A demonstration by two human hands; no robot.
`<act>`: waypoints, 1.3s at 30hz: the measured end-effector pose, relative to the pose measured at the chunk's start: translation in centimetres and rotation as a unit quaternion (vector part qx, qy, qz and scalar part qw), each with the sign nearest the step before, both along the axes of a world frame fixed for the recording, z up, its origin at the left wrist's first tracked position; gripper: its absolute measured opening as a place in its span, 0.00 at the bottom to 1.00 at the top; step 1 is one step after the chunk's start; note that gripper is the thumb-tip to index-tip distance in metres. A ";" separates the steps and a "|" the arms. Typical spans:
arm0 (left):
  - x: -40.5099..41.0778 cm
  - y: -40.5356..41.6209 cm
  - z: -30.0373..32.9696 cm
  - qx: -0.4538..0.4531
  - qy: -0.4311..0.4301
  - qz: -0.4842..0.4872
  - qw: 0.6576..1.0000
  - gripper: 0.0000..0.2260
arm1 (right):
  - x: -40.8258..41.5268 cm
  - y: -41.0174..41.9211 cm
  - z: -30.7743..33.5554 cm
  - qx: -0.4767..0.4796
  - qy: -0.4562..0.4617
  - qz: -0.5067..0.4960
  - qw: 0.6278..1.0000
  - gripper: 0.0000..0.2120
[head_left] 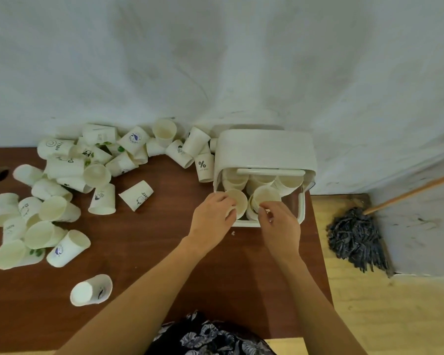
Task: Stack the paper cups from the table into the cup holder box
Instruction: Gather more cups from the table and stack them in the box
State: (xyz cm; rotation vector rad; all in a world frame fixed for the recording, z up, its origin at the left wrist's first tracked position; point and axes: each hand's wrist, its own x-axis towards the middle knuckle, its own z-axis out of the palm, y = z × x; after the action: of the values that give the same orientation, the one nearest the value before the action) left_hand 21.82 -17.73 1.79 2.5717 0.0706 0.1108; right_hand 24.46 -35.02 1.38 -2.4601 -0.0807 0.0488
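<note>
A white cup holder box (303, 206) with its lid (265, 147) raised stands at the table's back right, and several stacks of paper cups stand inside it. My left hand (213, 213) grips a cream paper cup (237, 202) at the box's front left. My right hand (280, 221) hovers at the front edge, fingers curled beside another cup (265, 197) in the box; I cannot tell whether it touches it. Many loose white paper cups (62, 190) lie scattered over the left half of the brown table (164, 242).
One cup (91, 290) lies alone near the table's front, another cup (136, 195) lies mid-table. A white wall rises right behind the table. A dark mop (356, 237) leans on the floor to the right of the table's edge.
</note>
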 end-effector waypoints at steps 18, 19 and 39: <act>-14.1 19.4 -1.8 0.026 0.117 0.167 0.979 0.04 | -10.5 16.3 -1.3 -0.022 0.107 0.237 0.965 0.07; -15.0 20.9 -2.0 0.025 0.112 0.184 0.976 0.04 | -11.3 17.5 -1.4 -0.027 0.120 0.244 0.962 0.08; -21.4 35.7 -6.8 0.135 0.221 0.041 0.965 0.27 | -23.8 35.1 -5.9 -0.192 0.237 0.368 0.878 0.32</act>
State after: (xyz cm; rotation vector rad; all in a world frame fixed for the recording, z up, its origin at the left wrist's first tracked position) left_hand 0.44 18.01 -5.02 2.8169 0.3513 -0.4562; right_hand 0.62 0.08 -4.55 -2.5687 -0.8555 1.0822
